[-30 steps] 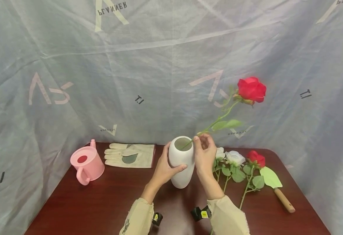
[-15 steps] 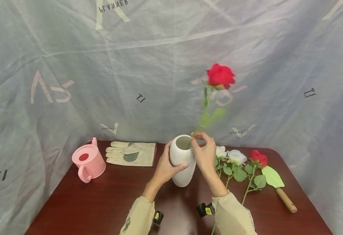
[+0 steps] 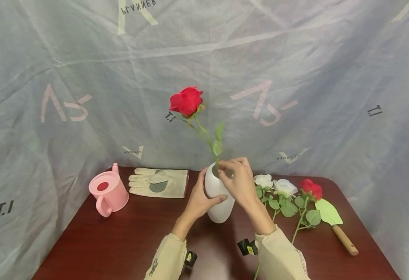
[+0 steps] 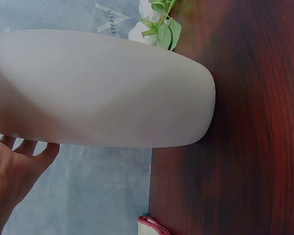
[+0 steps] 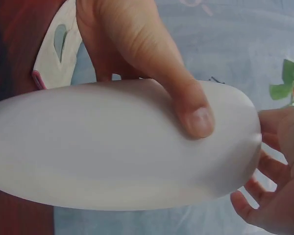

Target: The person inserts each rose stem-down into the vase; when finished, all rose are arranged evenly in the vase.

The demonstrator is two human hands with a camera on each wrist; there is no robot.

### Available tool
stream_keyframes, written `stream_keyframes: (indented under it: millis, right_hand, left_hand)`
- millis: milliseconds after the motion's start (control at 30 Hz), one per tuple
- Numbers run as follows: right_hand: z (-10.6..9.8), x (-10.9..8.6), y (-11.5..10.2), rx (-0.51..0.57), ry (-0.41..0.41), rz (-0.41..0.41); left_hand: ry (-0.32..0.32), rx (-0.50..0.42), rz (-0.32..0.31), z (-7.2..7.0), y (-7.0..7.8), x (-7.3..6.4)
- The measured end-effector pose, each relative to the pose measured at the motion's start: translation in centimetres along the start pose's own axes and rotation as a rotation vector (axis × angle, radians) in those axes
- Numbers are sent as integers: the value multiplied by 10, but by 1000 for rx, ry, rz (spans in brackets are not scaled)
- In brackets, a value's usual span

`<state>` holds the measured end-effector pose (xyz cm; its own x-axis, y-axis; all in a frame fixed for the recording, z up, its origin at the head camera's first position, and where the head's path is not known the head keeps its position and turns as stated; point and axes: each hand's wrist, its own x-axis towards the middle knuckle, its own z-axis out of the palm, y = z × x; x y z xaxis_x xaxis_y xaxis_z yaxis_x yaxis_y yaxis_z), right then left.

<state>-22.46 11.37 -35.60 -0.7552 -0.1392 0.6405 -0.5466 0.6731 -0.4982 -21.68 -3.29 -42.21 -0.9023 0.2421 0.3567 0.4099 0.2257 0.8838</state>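
A white vase [image 3: 220, 213] stands in the middle of the table, its mouth facing up. My left hand [image 3: 198, 199] grips its left side, thumb across the front, as the right wrist view also shows with the vase wall [image 5: 112, 152] filling the frame. At the vase mouth, my right hand [image 3: 242, 183] pinches the green stem of a red rose [image 3: 187, 102]. The bloom leans up and left above the vase, and the stem's lower end is hidden inside the mouth and behind the fingers.
To the right lie two white roses [image 3: 285, 188], another red rose [image 3: 311, 189] and a light green trowel [image 3: 328, 212] with a wooden handle. On the left are a pink watering can [image 3: 110, 194] and a pale work glove [image 3: 171, 182]. Grey cloth [image 3: 204, 70] hangs behind the table.
The red rose has swung from leaning right to leaning left over the vase. My right hand has moved left and in over the mouth; the left hand keeps its grip.
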Motion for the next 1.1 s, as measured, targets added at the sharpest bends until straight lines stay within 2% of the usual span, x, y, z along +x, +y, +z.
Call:
stream_keyframes:
  millis: [167,333,400,600,733,833,1000,1100]
  right_hand:
    - [-5,4,-4,-24,-82,-28]
    - [-11,8,-7,-18,-165,11]
    - [-15,8,-7,1,-172,32]
    - [-28,-1,-4,104,-61,134]
    - [-36,-9,0,155,4,178]
    - [-40,-16,5,187,65,216]
    - [-52,-35,22,258,163,325]
    - [-61,-53,37,253,183,409]
  left_hand:
    - [-11,-24,10,0,0,0]
    - [-1,-32,6,0,0,0]
    - [6,-25,6,0,0,0]
    - [26,-17,24,-1,0,1]
    - [45,-32,62,-1,-3,2]
    - [61,-24,81,2,-14,5]
    - [63,-24,63,9,-37,10]
    - [64,-48,76,9,-41,10]
